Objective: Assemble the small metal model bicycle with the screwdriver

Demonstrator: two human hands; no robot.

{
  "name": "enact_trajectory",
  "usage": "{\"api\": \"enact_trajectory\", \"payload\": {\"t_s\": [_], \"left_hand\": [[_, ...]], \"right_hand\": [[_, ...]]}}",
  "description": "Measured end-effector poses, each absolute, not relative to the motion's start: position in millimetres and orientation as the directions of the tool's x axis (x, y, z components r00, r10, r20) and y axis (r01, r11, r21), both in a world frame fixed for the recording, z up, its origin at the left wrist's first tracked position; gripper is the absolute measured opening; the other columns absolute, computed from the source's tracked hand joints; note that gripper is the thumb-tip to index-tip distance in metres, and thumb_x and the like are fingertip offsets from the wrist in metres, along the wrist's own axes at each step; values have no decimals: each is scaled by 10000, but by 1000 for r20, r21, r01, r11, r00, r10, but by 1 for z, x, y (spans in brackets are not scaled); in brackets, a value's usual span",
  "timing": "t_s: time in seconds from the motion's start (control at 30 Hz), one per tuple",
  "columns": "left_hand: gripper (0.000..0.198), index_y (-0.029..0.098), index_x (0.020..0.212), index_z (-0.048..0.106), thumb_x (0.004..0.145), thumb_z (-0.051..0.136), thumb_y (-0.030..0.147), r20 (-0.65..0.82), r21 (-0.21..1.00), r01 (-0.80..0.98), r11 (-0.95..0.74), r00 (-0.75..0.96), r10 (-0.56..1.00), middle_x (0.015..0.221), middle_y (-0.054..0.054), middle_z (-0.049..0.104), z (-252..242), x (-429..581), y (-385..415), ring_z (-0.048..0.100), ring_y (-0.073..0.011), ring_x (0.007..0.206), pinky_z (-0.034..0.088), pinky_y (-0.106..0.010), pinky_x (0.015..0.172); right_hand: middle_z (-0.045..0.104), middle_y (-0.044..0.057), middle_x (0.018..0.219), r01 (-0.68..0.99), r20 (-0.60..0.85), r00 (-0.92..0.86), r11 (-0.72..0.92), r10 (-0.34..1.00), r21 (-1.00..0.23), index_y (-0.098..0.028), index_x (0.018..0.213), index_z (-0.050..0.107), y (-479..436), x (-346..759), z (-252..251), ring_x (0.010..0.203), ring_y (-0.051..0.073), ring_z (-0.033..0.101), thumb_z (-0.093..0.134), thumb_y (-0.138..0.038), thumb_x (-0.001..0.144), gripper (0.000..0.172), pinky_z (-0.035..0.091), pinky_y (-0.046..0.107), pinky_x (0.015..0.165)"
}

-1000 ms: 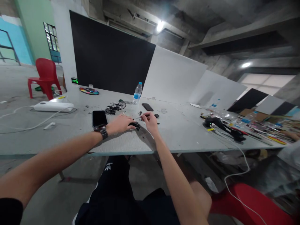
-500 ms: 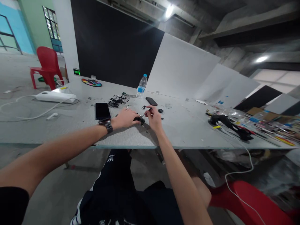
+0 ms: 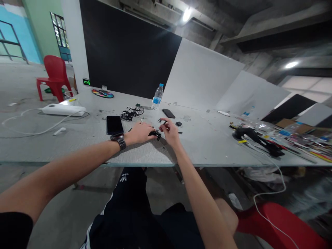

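Observation:
My left hand (image 3: 140,133) lies on the grey table (image 3: 77,145), fingers closed over a small black part (image 3: 155,133). My right hand (image 3: 169,130) pinches a thin screwdriver-like tool (image 3: 161,126), its tip at the black part. A miniature black bicycle model (image 3: 132,112) stands just beyond my hands. Next to my left wrist and its wristwatch (image 3: 119,140) lies a black phone (image 3: 114,124).
A water bottle (image 3: 157,97), a second phone (image 3: 168,113) and small black bits (image 3: 178,123) lie further back. A white power strip (image 3: 63,109) with cable sits left. Tools and clutter (image 3: 261,141) fill the right side. Red chairs (image 3: 53,77) stand far left and near right.
My view shifted slightly. My right hand brought the tool closer to the black part under my left hand; my left hand stayed put.

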State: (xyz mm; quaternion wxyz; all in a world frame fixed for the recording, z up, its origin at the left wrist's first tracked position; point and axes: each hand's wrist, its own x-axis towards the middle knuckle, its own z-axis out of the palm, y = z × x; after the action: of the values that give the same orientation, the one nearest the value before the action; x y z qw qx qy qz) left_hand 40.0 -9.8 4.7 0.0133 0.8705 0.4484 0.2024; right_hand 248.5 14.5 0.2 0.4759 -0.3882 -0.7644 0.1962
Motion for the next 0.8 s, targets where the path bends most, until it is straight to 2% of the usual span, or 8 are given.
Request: {"api": "enact_trajectory", "payload": {"t_s": [0.17,0.37,0.47,0.57,0.63,0.8], "left_hand": [[479,241,1307,767,1061,550,590,337,64,812,-580,530,779,1290,-125,767,4,42,-9,673,-361,1179,438,-472,1011],[506,231,1335,757,1082,512,594,342,17,812,-584,544,766,1297,-114,772,4,41,-11,686,-349,1163,453,-456,973],[491,238,1310,773,1070,539,598,345,31,817,-575,532,774,1293,-119,774,4,42,-11,683,-349,1181,449,-452,989],[494,237,1330,767,1065,557,596,333,45,824,-565,521,786,1314,-123,768,5,43,-12,677,-357,1215,443,-461,1019],[501,234,1352,759,1067,555,593,320,42,829,-558,518,793,1330,-122,763,7,44,-12,677,-360,1221,441,-470,1033],[497,240,1362,759,1064,560,586,313,40,826,-563,524,792,1303,-125,772,9,44,-14,678,-358,1211,448,-470,1028]], "right_hand": [[704,36,836,365,627,-217,658,748,-659,-219,1242,653,23,247,-3,792,213,695,635,-481,963,383,563,352,749],[767,51,902,208,586,-221,625,779,-753,-244,1171,564,29,248,-11,779,201,737,655,-564,956,396,614,383,800],[757,56,927,252,621,-213,656,755,-712,-241,1184,607,25,247,-9,814,200,730,651,-558,970,385,602,360,787],[707,33,860,341,667,-183,683,723,-646,-228,1140,673,22,245,-5,790,193,693,652,-523,977,338,577,342,763],[702,34,849,344,672,-198,692,714,-634,-217,1158,688,20,245,-2,799,195,694,606,-497,1005,329,577,346,789],[738,83,999,380,673,-221,698,706,-607,-215,1191,693,18,247,-1,876,202,699,575,-478,1024,333,574,326,777]]}}
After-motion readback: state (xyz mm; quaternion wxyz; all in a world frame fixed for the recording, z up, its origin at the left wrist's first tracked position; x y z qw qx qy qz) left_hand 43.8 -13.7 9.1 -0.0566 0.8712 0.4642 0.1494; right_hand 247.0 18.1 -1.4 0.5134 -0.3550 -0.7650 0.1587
